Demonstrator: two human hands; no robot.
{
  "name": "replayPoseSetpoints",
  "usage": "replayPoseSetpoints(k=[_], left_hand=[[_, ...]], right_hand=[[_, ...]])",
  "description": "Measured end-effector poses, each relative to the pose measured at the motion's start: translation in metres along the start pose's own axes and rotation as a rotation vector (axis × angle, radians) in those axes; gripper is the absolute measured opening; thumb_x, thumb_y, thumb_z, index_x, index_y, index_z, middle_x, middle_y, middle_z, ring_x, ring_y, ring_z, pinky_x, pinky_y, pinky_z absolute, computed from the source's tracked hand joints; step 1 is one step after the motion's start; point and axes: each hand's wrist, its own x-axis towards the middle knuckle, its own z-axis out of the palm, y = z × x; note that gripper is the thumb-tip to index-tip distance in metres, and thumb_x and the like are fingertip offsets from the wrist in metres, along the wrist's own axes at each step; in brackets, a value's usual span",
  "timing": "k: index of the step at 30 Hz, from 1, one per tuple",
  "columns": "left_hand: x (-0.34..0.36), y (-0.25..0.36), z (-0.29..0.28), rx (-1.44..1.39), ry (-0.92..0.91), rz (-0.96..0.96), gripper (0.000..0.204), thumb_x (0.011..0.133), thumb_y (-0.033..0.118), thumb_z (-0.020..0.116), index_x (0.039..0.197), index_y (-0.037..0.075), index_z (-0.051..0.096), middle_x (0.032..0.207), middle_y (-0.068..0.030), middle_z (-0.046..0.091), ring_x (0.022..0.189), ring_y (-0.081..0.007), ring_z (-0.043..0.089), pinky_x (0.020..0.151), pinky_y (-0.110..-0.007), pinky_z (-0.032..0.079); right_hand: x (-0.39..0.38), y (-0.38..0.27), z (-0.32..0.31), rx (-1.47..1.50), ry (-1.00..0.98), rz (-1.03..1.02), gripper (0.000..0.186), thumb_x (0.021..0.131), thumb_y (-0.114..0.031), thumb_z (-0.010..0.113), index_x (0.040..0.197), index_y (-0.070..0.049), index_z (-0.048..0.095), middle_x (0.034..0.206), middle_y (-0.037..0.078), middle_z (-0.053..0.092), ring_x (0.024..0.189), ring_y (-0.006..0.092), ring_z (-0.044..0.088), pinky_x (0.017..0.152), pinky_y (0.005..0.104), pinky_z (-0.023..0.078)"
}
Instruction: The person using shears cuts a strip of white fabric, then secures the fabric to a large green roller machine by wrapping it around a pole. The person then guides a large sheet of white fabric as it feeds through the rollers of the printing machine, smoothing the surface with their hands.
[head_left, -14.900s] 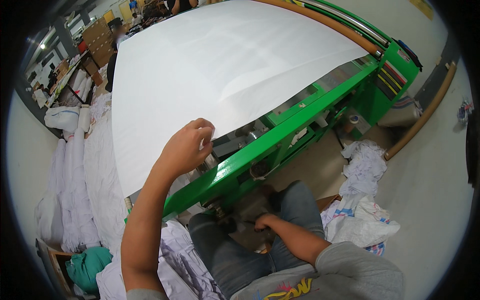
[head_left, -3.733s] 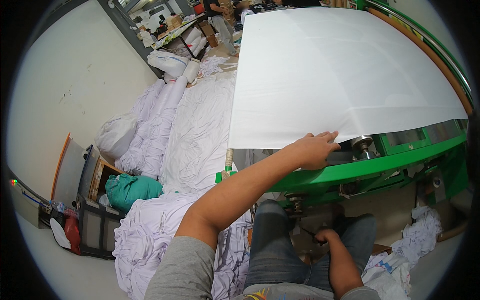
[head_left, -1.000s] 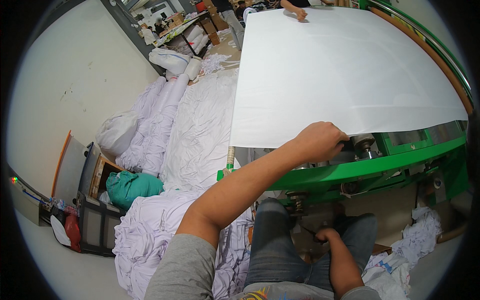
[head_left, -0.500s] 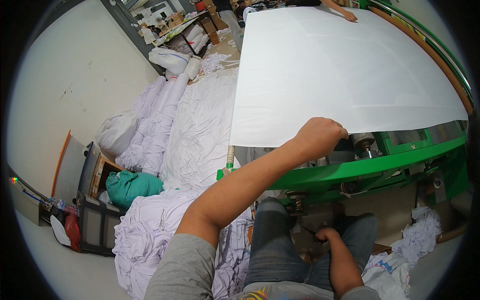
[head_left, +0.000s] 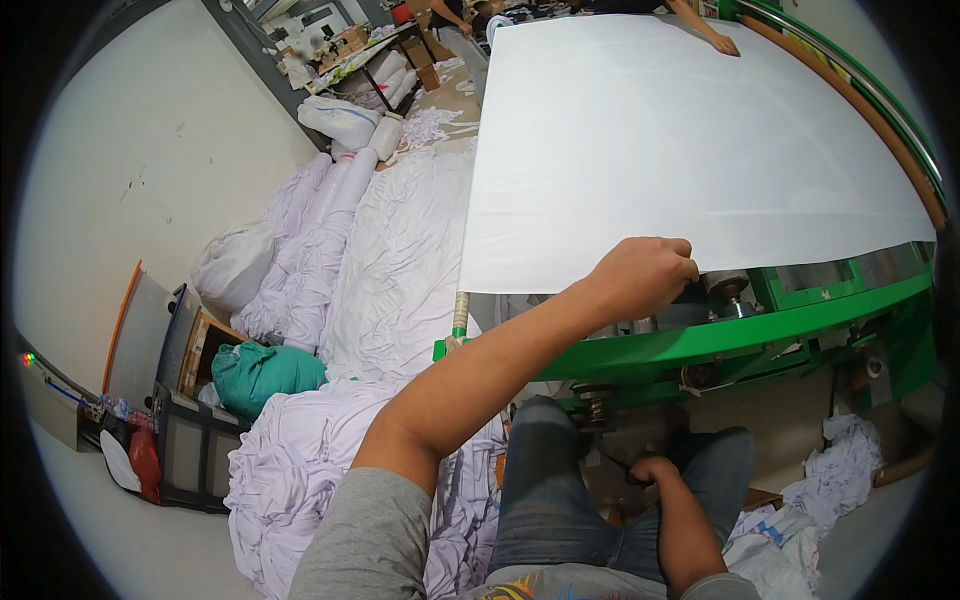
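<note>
A wide, smooth white sheet [head_left: 690,150] spreads across a green-framed machine [head_left: 720,338]. My left hand [head_left: 648,275] reaches over its near edge, fingers pinched together at the sheet's margin; the fingertips are partly hidden behind the knuckles. Low by my thigh, my right hand [head_left: 655,470] is closed round the dark handle of what look like scissors [head_left: 624,465], their thin tip pointing up and left. At the far side, a co-worker's hand [head_left: 725,45] rests on the sheet.
Heaped white cloth [head_left: 320,460] lies on my left, beside a green bundle [head_left: 265,370]. White rolls [head_left: 345,185] and stuffed sacks [head_left: 340,118] line the wall. A brown roller [head_left: 860,90] borders the machine's right side. More crumpled cloth [head_left: 835,465] sits at lower right.
The co-worker's hand has slid right and slightly nearer over the sheet. My left hand has shifted only slightly, and my right hand stays put.
</note>
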Motion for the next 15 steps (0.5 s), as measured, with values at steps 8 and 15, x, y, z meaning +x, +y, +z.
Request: replayPoseSetpoints(k=[8,15], left_hand=[[0.000,-0.004,0.004,0.077,0.031,0.030,0.019,0.093,0.010,0.064,0.104,0.009,0.079,0.099,-0.0119,0.072,0.086,-0.0352,0.072,0.078,-0.047,0.059],[0.000,-0.007,0.004,0.098,0.062,0.012,0.031,0.092,0.009,0.063,0.120,0.010,0.076,0.100,-0.0131,0.072,0.091,-0.0352,0.072,0.080,-0.046,0.059]], right_hand=[[0.006,0.000,0.002,-0.034,0.001,0.002,0.052,0.094,-0.028,0.054,0.140,-0.008,0.068,0.153,0.017,0.059,0.142,0.0333,0.057,0.116,0.0427,0.044],[-0.005,-0.004,-0.004,0.001,-0.014,0.001,0.051,0.094,-0.028,0.057,0.139,-0.006,0.068,0.153,0.018,0.059,0.141,0.0353,0.058,0.115,0.0436,0.046]])
